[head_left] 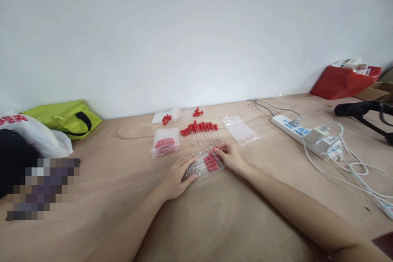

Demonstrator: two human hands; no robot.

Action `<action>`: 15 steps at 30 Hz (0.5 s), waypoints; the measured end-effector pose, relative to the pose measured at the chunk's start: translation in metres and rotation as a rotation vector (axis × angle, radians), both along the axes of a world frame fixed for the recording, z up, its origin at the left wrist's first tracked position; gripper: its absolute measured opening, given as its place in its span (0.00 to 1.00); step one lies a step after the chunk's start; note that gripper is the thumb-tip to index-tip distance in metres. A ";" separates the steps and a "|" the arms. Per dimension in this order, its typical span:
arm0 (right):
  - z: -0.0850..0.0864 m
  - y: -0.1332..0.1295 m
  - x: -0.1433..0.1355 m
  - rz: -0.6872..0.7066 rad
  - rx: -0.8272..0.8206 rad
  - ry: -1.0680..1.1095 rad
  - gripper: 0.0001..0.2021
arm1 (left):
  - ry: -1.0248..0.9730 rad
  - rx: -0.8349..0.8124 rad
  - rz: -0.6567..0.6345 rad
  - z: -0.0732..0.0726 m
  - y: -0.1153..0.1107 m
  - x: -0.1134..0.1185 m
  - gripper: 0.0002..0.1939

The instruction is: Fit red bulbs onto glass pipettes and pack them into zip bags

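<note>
A clear zip-lock bag (199,164) lies low over the table in front of me, with several red-bulbed droppers (211,161) inside, bulbs toward the right. Its left end is between the thumb and fingers of my left hand (178,178). My right hand (231,156) pinches the right end, close to the bulbs. Just beyond, a row of loose droppers (201,133) is fanned out, red bulbs away from me. To the left sits a stack of filled bags (166,142) with red bulbs showing through. At the right lies a flat bag (240,130) with nothing visible in it.
Near the wall are more clear bags (158,117) with loose red bulbs (166,119) on them. A white power strip (287,125) with tangled cables stands at right, beside a black object (362,110) and a red bag (342,83). A yellow-green bag (66,116) lies left.
</note>
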State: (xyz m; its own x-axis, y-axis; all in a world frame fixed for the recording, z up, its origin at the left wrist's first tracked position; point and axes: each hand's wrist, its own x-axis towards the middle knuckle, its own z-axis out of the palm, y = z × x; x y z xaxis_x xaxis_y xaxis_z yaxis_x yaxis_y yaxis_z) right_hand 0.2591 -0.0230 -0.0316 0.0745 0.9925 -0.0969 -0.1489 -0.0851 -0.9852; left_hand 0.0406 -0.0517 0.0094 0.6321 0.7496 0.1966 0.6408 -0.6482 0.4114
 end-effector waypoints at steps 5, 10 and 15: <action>0.002 0.004 0.000 -0.041 0.016 -0.136 0.14 | 0.003 0.006 -0.004 -0.001 0.000 0.000 0.22; -0.001 0.007 -0.001 -0.032 0.016 -0.228 0.14 | 0.001 0.002 0.002 -0.003 0.001 -0.001 0.22; -0.001 0.007 -0.001 0.038 0.052 -0.276 0.14 | 0.004 -0.003 -0.001 -0.003 0.001 -0.001 0.22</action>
State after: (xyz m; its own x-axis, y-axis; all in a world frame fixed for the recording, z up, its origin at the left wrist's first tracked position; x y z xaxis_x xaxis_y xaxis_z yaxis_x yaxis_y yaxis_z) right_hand 0.2583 -0.0165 -0.0325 0.0535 0.9982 -0.0269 0.1276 -0.0335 -0.9913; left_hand 0.0395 -0.0506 0.0066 0.6333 0.7497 0.1919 0.6421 -0.6475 0.4105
